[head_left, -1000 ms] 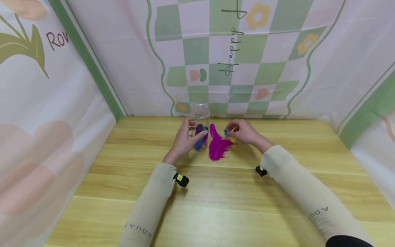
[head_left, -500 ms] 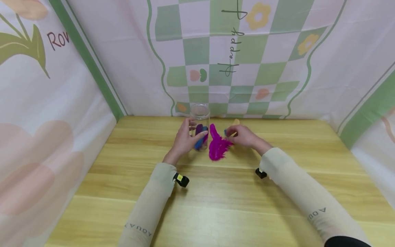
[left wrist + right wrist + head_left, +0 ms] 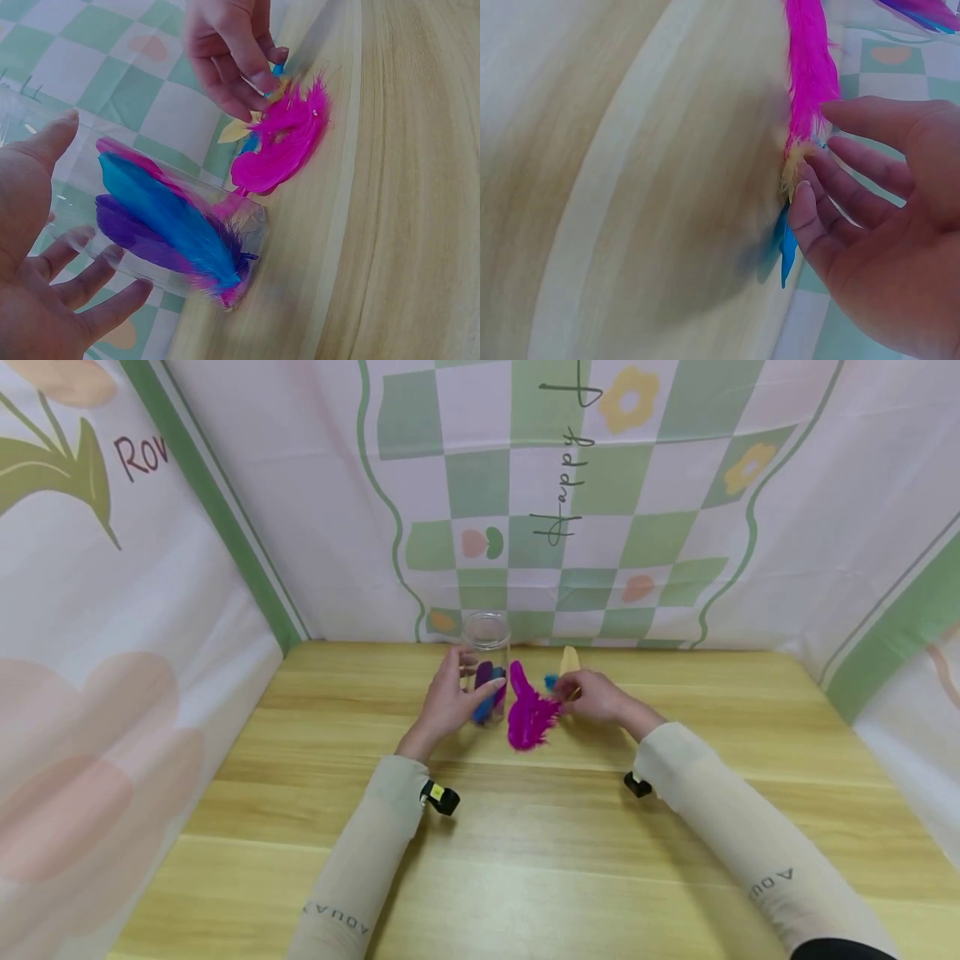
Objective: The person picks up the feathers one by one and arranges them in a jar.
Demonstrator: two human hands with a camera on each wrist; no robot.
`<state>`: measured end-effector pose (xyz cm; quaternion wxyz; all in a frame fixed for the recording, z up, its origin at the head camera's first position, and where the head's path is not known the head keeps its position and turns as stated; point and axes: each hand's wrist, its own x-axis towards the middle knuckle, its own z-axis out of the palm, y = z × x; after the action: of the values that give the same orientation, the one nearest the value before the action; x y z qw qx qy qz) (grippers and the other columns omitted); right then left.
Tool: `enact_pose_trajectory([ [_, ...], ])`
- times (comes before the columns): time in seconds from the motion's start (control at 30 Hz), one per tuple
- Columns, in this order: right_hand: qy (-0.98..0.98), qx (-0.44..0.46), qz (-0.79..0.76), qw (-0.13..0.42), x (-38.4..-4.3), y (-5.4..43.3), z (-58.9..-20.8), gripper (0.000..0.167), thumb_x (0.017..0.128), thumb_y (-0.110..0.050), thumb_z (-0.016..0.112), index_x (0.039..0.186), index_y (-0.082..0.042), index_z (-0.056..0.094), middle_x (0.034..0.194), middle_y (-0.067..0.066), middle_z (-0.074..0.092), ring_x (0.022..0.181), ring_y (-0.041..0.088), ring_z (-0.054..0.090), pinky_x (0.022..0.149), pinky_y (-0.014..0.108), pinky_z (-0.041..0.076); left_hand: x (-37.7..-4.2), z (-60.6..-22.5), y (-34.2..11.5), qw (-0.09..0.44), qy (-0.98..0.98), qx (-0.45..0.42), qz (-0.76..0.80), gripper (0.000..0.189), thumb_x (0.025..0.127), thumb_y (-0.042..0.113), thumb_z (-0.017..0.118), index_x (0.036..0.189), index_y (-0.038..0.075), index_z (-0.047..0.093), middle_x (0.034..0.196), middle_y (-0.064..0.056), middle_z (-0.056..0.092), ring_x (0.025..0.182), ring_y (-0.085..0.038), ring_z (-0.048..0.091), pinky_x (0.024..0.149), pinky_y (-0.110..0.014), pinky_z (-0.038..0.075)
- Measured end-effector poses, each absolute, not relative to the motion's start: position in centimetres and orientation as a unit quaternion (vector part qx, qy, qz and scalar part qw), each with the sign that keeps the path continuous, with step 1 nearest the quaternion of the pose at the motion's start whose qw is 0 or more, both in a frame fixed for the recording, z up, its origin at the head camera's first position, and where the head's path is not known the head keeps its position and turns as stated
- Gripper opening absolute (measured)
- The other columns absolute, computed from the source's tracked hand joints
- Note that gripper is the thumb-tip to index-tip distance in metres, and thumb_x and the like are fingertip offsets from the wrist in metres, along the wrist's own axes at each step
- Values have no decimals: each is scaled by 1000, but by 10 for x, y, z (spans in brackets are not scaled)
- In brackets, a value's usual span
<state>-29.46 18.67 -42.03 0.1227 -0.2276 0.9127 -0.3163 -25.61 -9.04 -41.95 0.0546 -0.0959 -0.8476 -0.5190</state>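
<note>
My left hand [image 3: 447,697] holds a clear jar [image 3: 487,631] upright, thumb in front and fingers behind it. Inside the jar lean several feathers; a blue feather [image 3: 169,214] and a purple feather [image 3: 139,236] show clearly, with pink ones beside them. My right hand [image 3: 594,696] is loosely bent over the feathers on the table, its thumb apart from the fingers in the right wrist view. Its fingertips are at the fluffy end of a yellow feather [image 3: 570,660]. Bright pink feathers [image 3: 528,722] lie between jar and hand, beside a blue feather [image 3: 787,255].
The wooden table [image 3: 480,860] ends at a printed curtain [image 3: 480,485] close behind the jar. More curtain [image 3: 97,735] hangs on the left side. A small black camera is strapped at each wrist.
My right hand has shifted slightly over the feathers. The yellow feather's tip now shows beyond it, and the blue feather lies apart from the fingertips. My left hand and the jar have stayed still.
</note>
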Motion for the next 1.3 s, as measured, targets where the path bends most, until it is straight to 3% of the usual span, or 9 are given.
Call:
enact_pose_trajectory([
  [0.47, 911, -240, -307, 132, -291, 191, -430, 22, 88, -1, 75, 108, 7, 70, 93, 14, 70, 86, 25, 63, 80, 39, 54, -256, -421, -90, 54, -848, -100, -518, 67, 92, 46, 76, 140, 13, 43, 135, -9, 54, 126, -30, 57, 101, -48, 52],
  [0.7, 915, -252, -290, 119, -293, 195, -436, 5, 91, -4, 74, 96, -3, 75, 86, 6, 70, 82, 21, 59, 77, 37, 50, -257, -421, -89, 59, -845, -106, -521, 68, 92, 45, 76, 141, 11, 43, 135, -9, 54, 125, -31, 57, 102, -48, 52],
  [1.1, 904, -245, -322, 141, -286, 199, -432, 6, 95, -6, 70, 99, -2, 74, 86, 5, 69, 77, 19, 55, 71, 34, 49, -256, -423, -90, 51, -844, -106, -523, 71, 91, 50, 75, 142, 13, 42, 134, -8, 53, 126, -30, 57, 102, -49, 52],
  [1.3, 901, -242, -332, 142, -287, 202, -431, 9, 96, -6, 69, 101, -1, 73, 91, 8, 70, 81, 19, 56, 74, 33, 49, -256, -421, -89, 52, -844, -105, -523, 70, 91, 49, 76, 141, 12, 43, 135, -8, 54, 125, -30, 57, 102, -49, 52],
])
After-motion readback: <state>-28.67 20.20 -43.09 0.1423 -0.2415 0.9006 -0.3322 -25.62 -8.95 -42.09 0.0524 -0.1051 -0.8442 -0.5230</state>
